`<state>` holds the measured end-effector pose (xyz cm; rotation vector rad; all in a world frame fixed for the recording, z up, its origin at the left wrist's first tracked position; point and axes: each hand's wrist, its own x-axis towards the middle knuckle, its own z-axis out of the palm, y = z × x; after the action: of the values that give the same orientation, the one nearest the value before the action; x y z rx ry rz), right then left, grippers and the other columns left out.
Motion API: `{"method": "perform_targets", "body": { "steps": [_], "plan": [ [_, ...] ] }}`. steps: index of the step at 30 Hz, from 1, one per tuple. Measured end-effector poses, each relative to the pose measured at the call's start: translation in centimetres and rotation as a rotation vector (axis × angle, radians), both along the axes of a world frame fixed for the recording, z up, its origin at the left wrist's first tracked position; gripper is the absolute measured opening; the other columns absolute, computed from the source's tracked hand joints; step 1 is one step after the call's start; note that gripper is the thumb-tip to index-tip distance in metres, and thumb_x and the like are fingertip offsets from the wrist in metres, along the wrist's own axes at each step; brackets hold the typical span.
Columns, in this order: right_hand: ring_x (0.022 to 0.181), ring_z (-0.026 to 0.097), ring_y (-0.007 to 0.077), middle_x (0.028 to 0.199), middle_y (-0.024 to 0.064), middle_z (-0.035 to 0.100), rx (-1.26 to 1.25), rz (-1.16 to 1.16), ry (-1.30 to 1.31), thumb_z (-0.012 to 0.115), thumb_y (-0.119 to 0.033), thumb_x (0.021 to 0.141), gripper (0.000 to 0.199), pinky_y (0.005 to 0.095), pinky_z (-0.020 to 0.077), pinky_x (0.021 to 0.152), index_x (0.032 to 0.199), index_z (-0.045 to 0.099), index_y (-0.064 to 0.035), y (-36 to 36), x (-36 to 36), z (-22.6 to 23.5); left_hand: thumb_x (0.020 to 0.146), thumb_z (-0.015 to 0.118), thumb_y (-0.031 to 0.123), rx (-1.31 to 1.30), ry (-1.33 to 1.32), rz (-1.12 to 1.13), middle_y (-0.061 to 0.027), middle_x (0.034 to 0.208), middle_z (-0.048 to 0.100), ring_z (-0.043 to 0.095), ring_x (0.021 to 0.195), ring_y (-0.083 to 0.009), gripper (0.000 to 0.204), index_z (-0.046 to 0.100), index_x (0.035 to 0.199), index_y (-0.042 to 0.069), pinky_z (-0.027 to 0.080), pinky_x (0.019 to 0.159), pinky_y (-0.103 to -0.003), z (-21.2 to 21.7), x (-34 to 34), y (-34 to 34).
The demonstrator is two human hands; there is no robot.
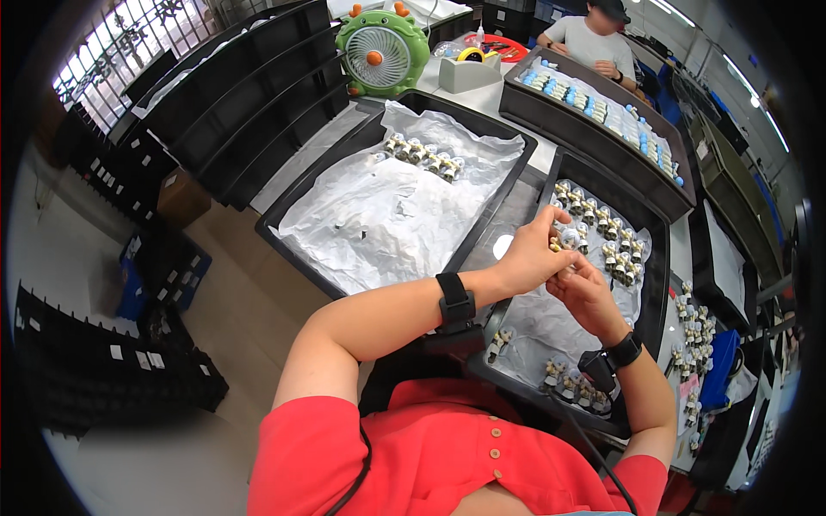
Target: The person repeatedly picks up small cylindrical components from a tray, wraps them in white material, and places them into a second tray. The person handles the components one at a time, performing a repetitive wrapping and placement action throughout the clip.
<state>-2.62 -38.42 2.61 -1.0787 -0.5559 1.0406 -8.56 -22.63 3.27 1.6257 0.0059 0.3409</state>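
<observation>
My left hand (527,258) is closed, thumb and forefinger around a small figurine (565,239) with a whitish top and dark lower part. The fingers partly cover it. Just below, my right hand (588,297) has its fingertips pinched together against the left thumb; whatever lies between them is hidden. Both hands are above a black tray (662,258) lined with white paper. Rows of similar figurines (613,228) stand at its far side, and several more (575,383) are at its near end.
Left of my hands, a second black tray (277,215) holds crumpled white paper (379,219) and a row of figurines (422,155). Stacked black trays (249,103), a green fan (383,53) and a tape dispenser (469,73) stand beyond. Another tray (594,159) holds blue-and-white pieces; a person (594,43) sits behind.
</observation>
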Motion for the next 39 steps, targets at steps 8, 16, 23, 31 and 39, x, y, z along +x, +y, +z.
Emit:
{"method": "perform_targets", "body": {
  "steps": [8,16,23,31,39],
  "plan": [
    [0.104,0.053,0.0134,0.109,0.0055,0.056,-0.042,-0.088,-0.317,0.056,-0.008,0.086,0.049,0.0291,0.0409,0.089,0.131,0.035,-0.006,0.7,-0.8,0.2,0.068,0.067,0.013,0.331,-0.104,0.091,-0.0128,0.089,0.058,0.058,0.081,-0.0207,0.038,0.052,0.101,0.0,0.048,0.073,-0.032,2.4,-1.0,0.4],
    [0.102,0.054,0.0152,0.112,0.0096,0.057,-0.023,-0.248,-0.541,0.056,-0.007,0.086,0.053,0.0283,0.0417,0.09,0.134,0.033,-0.0082,-1.1,1.2,2.6,0.069,0.067,0.008,0.4,-0.024,0.219,-0.0079,0.086,0.064,0.059,0.073,-0.0105,0.041,0.058,0.108,-0.002,0.049,0.065,-0.025,4.9,5.1,11.4],
    [0.093,0.056,0.011,0.102,0.0078,0.061,-0.091,-0.378,-0.631,0.057,-0.008,0.085,0.053,0.0254,0.0438,0.084,0.133,0.034,-0.0051,-1.1,4.8,0.4,0.064,0.068,0.015,0.762,0.331,0.404,-0.0137,0.075,0.067,0.065,0.072,-0.024,0.024,0.068,0.083,0.001,0.05,0.068,-0.033,-1.9,7.8,17.4],
    [0.086,0.057,0.0106,0.098,0.0084,0.062,-0.093,-0.399,-0.689,0.057,-0.007,0.084,0.054,0.0242,0.0449,0.08,0.134,0.033,-0.0045,-1.2,5.3,0.0,0.063,0.069,0.024,1.203,0.543,0.41,-0.0177,0.084,0.067,0.065,0.083,-0.0308,0.029,0.069,0.086,0.007,0.05,0.074,-0.039,-4.2,9.7,17.2],
    [0.083,0.063,0.0165,0.093,0.0105,0.065,-0.276,-0.607,-0.907,0.058,-0.011,0.083,0.047,0.0275,0.0479,0.075,0.126,0.043,-0.0038,-1.7,7.3,-1.3,0.07,0.066,0.018,1.378,0.554,0.257,-0.0168,0.111,0.052,0.055,0.103,-0.0362,0.042,0.058,0.112,0.017,0.046,0.085,-0.043,-2.8,8.0,15.1]
  ]
}}
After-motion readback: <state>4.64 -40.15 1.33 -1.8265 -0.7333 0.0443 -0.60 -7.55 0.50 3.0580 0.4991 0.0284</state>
